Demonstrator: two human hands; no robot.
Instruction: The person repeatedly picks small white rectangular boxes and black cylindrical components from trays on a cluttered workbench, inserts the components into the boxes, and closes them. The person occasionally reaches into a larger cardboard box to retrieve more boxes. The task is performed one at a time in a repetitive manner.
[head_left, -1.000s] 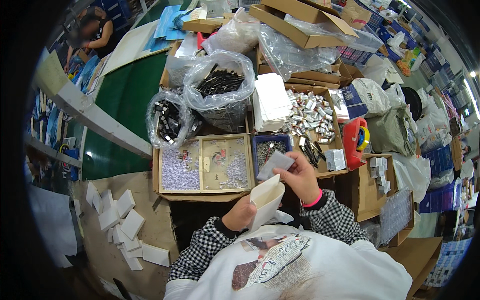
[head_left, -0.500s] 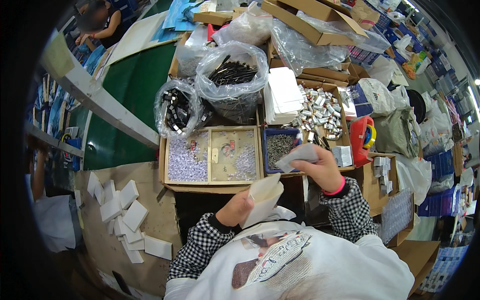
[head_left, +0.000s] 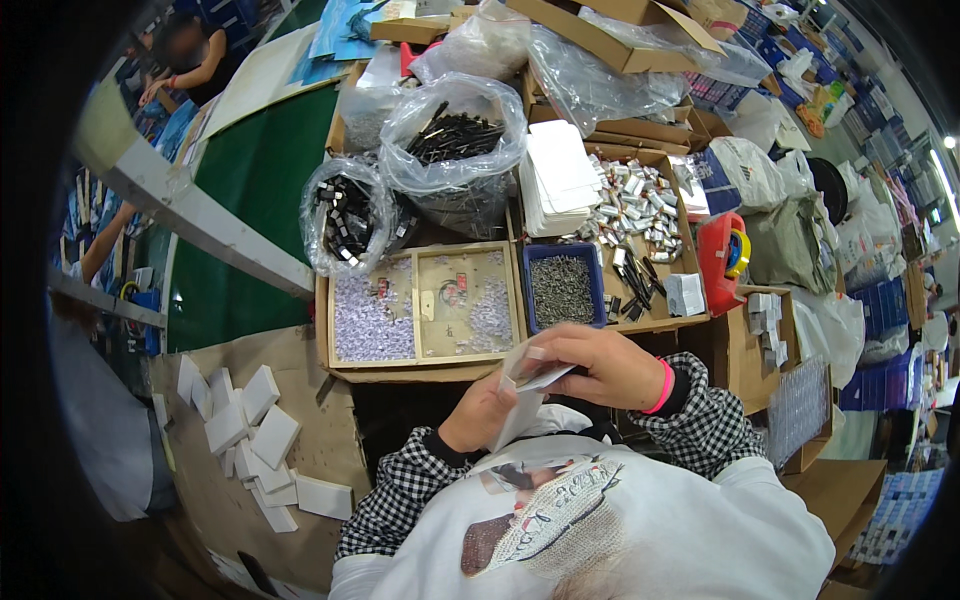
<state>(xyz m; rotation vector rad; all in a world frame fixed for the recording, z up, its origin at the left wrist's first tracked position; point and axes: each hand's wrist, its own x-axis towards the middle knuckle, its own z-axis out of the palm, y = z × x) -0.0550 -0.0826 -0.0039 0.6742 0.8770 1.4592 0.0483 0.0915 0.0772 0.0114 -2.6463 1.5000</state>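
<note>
Close in front of my body, my left hand is closed round a slim white box, its open end upward. My right hand is bent over that open end, fingers pinching a small flat whitish packet. Packet and box mouth meet here; how far the packet sits inside is hidden by my fingers. Just beyond my hands stand a blue bin of small metal parts and a divided wooden tray with tiny pale purple pieces.
White boxes lie heaped on the brown board at left. Behind the tray are clear bags of black parts, a stack of white cards and a carton of silvery pieces. A red tape dispenser stands at right. A grey metal post slants across the left.
My right hand has come down and left from above the blue bin, bringing the packet to the box's open end. My left hand still holds the box.
</note>
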